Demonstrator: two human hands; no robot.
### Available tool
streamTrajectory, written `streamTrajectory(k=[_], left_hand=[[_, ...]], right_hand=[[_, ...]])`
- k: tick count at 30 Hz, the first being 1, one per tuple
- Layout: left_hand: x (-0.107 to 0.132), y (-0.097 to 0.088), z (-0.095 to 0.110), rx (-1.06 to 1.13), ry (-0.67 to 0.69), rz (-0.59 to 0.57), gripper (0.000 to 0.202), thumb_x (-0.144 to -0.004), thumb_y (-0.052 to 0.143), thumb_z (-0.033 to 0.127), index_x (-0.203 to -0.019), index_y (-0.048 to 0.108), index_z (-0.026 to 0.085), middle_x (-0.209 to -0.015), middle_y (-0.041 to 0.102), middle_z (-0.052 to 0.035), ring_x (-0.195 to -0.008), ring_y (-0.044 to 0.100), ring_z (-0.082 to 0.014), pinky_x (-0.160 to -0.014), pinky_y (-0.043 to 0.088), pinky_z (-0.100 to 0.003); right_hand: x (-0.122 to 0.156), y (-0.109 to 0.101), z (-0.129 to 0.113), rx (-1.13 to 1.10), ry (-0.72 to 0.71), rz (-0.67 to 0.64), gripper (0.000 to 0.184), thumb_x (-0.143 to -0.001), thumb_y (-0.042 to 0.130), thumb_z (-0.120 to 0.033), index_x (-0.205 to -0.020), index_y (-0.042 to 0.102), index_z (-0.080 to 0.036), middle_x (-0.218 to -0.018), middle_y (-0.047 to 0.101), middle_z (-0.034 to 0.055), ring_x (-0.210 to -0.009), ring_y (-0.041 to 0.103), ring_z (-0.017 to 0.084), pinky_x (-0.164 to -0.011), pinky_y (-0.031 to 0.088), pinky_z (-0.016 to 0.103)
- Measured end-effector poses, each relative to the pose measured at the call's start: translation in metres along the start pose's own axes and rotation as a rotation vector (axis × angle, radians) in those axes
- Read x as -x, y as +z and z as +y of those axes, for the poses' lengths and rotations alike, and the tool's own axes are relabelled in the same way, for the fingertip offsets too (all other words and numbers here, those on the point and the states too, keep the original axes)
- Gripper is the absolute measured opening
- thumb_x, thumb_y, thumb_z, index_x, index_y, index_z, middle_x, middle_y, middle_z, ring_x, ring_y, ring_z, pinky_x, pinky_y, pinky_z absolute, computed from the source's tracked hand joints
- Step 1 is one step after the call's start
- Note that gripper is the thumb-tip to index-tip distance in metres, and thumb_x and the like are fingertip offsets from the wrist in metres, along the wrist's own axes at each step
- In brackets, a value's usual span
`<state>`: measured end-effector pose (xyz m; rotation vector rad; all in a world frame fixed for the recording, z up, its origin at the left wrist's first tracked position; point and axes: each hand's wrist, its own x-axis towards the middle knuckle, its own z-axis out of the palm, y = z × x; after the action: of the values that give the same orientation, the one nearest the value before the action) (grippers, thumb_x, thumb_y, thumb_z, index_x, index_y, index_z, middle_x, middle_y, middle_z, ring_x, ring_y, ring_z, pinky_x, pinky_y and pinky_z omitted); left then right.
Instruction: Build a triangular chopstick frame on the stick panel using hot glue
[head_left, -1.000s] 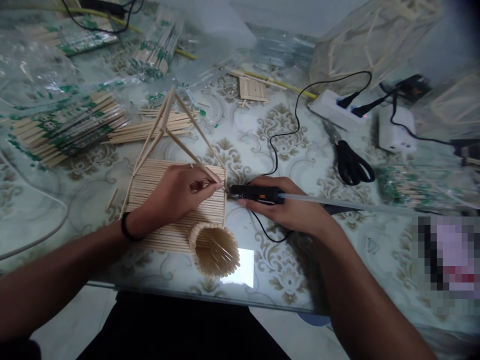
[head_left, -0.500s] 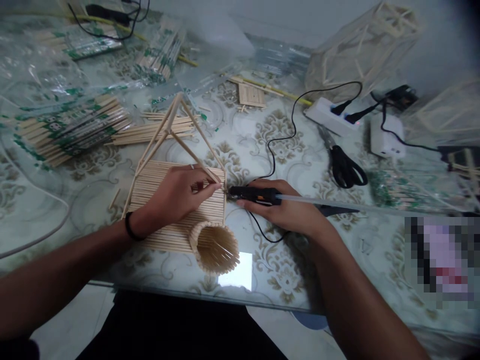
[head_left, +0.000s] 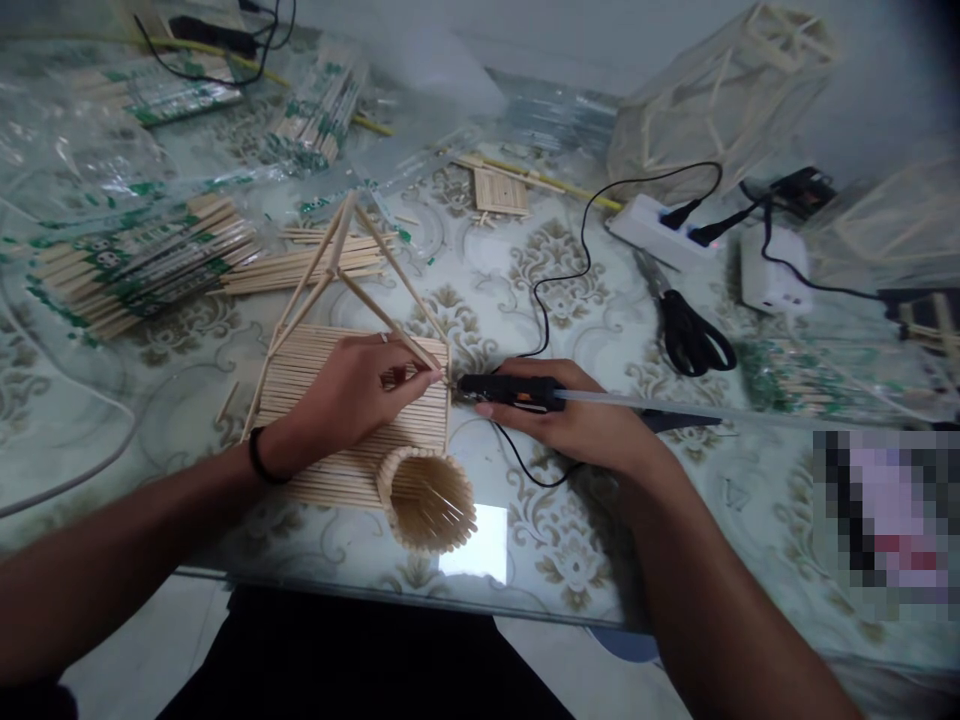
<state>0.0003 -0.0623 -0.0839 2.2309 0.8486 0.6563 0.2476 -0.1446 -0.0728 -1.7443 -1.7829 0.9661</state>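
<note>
A model made of wooden sticks lies on the table, with a flat stick panel (head_left: pixel 300 375) as its base and a peaked stick frame (head_left: pixel 335 262) rising from it. My left hand (head_left: pixel 367 385) is over the panel, thumb and fingers pinching the lower end of a slanted wooden stick (head_left: pixel 382 315) at the panel's right edge. My right hand (head_left: pixel 585 410) grips a black glue gun (head_left: pixel 514 391), a clear glue stick (head_left: pixel 645 402) sticking out of its back. The gun's nozzle is at the panel's right edge, close to my left fingertips. A round stick cup (head_left: pixel 429 500) is at the panel's near corner.
Bundles of sticks in plastic wrap (head_left: pixel 150 260) and loose sticks (head_left: pixel 300 268) lie at the left. Black-handled scissors (head_left: pixel 694 335), a white power strip (head_left: pixel 660 232) and a black cord (head_left: pixel 544 300) are to the right. A larger stick frame (head_left: pixel 720 110) stands behind.
Both hands hold nearly the same pose, the glue gun still at the panel's edge. The view has shifted very slightly.
</note>
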Motion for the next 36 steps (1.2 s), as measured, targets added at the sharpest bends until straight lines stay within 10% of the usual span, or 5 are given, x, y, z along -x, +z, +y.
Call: streamTrajectory(k=[22,36], left_hand=[[-0.001,0.000,0.000,0.004,-0.026,-0.064,0.019,-0.097,0.067,0.029,-0.089,0.080,0.017,-0.095,0.083,-0.0038,-0.083,0.075,-0.0154,-0.076,0.052,-0.025],[0.002,0.002,-0.005,-0.018,-0.006,-0.087,0.024,-0.101,0.064,0.034,-0.091,0.078,0.017,-0.089,0.080,-0.0049,-0.083,0.073,-0.0168,-0.079,0.054,-0.027]], right_hand=[[0.001,-0.008,0.009,-0.043,0.009,-0.038,0.038,-0.087,0.077,-0.053,-0.074,0.058,-0.023,-0.069,0.054,-0.0039,-0.066,0.052,0.015,-0.062,0.043,0.027],[0.005,-0.034,0.014,-0.093,0.113,-0.082,0.058,-0.086,0.065,-0.078,-0.094,0.080,-0.023,-0.100,0.082,0.0080,-0.093,0.075,0.027,-0.086,0.060,0.037]])
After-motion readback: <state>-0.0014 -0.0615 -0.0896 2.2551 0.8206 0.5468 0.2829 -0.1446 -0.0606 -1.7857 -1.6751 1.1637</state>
